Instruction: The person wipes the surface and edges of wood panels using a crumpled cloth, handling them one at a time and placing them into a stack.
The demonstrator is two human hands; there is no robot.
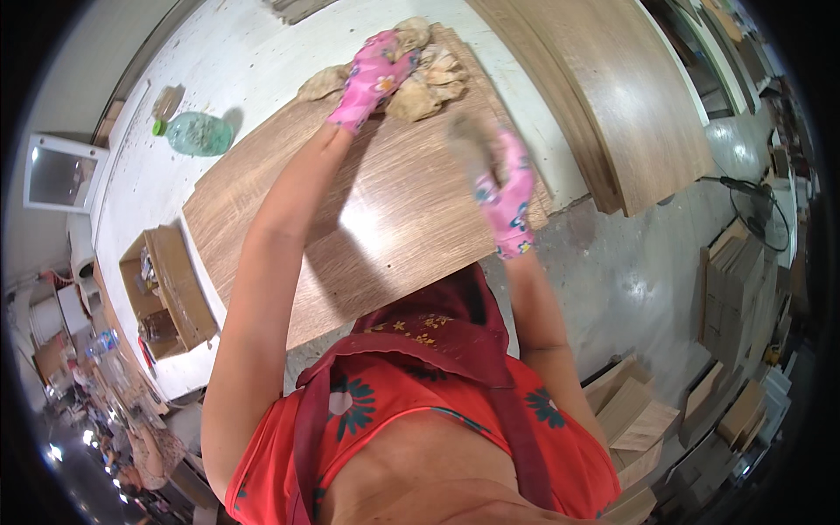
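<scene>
Panel [420,179] with a wood-grain face lies across the middle of the white desk [267,66], its near edge seeming to reach slightly past the desk's near edge. We judge that leaning on that overhang could tip the panel or slide it toward the body.

Our left grip [378,74] is partly curled over crumpled rags [433,83] by the panel's far edge; we cannot tell how firmly it closes. Our right grip [507,188] is above the panel's right side, fingers bent and half open; a blurred pale shape shows beside it, and we cannot tell whether it is held.

Grit caught in the rags could scratch the face, and a small dark speck [388,265] near the front might be dragged. If the panel swings left, its corner could nudge the cardboard box [190,282] at the desk's left edge or the green bottle [201,134] farther back.
</scene>
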